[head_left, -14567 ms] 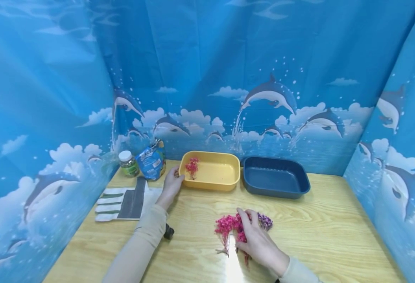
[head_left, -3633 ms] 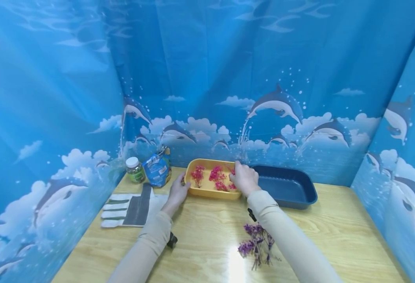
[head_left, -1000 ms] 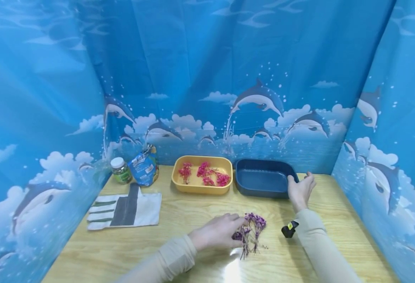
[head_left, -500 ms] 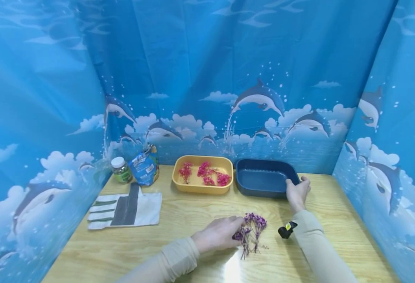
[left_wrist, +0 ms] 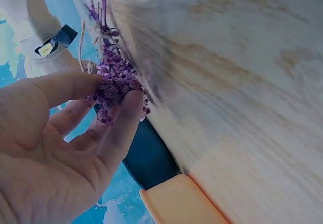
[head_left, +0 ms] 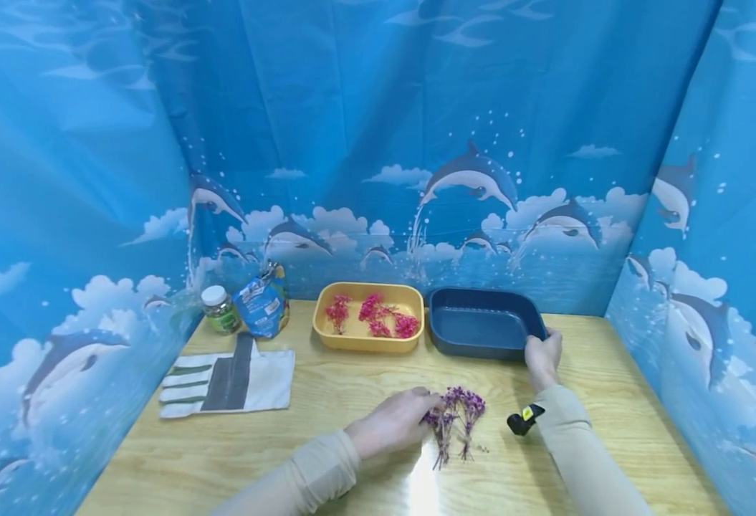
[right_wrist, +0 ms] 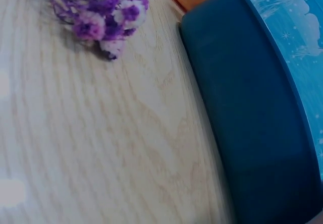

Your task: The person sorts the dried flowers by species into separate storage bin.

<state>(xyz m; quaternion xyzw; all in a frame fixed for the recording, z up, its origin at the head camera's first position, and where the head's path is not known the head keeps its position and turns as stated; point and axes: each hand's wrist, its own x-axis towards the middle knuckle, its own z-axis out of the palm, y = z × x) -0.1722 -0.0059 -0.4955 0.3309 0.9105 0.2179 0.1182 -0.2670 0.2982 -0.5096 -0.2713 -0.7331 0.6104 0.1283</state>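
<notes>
Flowers (left_wrist: 118,65), likely light and brittle, sit pinched in the left hand's (head_left: 390,423) nearly closed fingers (left_wrist: 130,108), stems (left_wrist: 104,4) beside them offering safer hold, while the right hand (head_left: 542,356) grips the blue tray (head_left: 481,351).

L hand (head_left: 390,423) low ctr, fingers (left_wrist: 121,128) pinching, R arm (head_left: 589,455) extended fwd, R hand (head_left: 543,358) gripping

Left fingers (left_wrist: 124,125) pinch a little purple flower bunch (head_left: 441,430); a second purple bunch (head_left: 471,405) lies beside it on the worktop (head_left: 345,387). Right fingers (head_left: 534,346) hold the dark blue box (head_left: 477,350) at its corner.
</notes>
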